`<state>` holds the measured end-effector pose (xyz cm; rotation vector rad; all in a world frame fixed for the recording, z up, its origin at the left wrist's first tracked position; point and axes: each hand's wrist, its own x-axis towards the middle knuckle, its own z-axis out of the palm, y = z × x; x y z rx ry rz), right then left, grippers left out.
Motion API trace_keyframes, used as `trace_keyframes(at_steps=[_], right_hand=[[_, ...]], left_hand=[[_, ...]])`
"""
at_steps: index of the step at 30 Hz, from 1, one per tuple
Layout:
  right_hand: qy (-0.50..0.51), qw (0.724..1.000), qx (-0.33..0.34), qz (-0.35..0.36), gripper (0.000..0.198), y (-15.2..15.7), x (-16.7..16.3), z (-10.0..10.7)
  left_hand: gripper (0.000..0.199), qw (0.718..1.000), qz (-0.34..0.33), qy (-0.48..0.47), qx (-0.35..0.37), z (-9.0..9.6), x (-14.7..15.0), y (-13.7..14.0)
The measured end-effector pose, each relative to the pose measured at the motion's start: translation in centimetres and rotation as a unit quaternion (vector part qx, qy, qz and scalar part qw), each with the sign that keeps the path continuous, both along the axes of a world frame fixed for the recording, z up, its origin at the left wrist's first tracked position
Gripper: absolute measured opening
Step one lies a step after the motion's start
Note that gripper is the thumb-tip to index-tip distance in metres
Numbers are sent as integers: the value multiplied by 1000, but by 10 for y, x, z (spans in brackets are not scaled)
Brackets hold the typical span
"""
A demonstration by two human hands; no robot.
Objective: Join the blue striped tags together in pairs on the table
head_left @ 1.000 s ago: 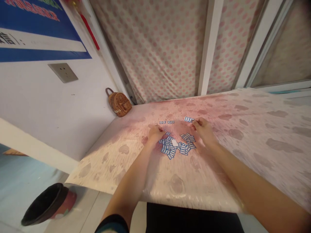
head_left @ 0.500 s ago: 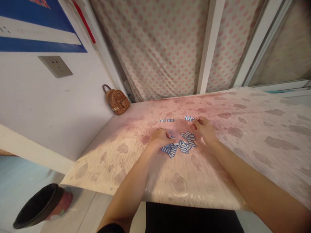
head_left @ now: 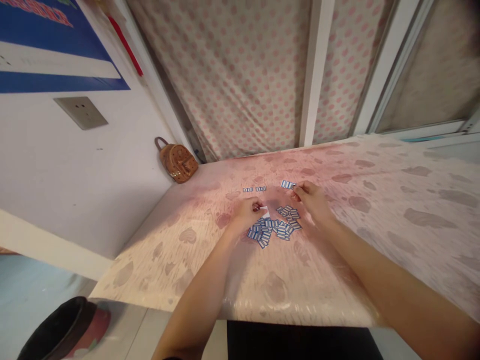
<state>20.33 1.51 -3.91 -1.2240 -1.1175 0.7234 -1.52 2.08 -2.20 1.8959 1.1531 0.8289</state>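
Observation:
My left hand (head_left: 246,212) is closed in a pinch on a small white card (head_left: 265,212), whose plain side faces me. It is just above the left part of a loose pile of small blue-and-white striped cards (head_left: 284,230). Further right, my right hand (head_left: 312,199) pinches the right end of a striped card (head_left: 287,185) between thumb and fingers. Whether that card touches the table I cannot tell. Beyond my left hand, two striped cards (head_left: 248,190) lie side by side in a row. Print on the cards is too small to read.
The table (head_left: 187,265) has a patterned, glossy cover. A small brown backpack-shaped bag (head_left: 179,162) sits at its far left corner against the wall. A dotted curtain (head_left: 240,75) hangs behind. A bin (head_left: 63,330) stands on the floor at the lower left.
My left hand has turned up a white card, which now shows its plain face. My right hand stays at the striped card, almost unmoved. The whole view has shifted slightly.

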Motion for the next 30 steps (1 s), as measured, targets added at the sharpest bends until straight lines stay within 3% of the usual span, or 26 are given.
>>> trace_keyframes(at_steps=[4,9,12,20,25,30], right_hand=[[65,993,-29,92,31,-9,-7,6],[153,962,-85,208,33,-19,-19,14],[155,953,-105,239,34,-23,-24,17],[156,953,-99,238,36,-23,-27,18],[126,962,-99,220,35,-22,-27,19],[91,980,-97,151,34,-17,-19,12]], left_hand=[[9,993,-17,-116,30,4,0,2],[18,982,-51,-163,78,8,3,-1],[17,982,-51,-164,82,10,5,-4],[12,982,-31,-171,68,8,8,-6],[21,979,-28,-199,43,3,11,-2],[26,986,-6,-158,49,-12,9,11]])
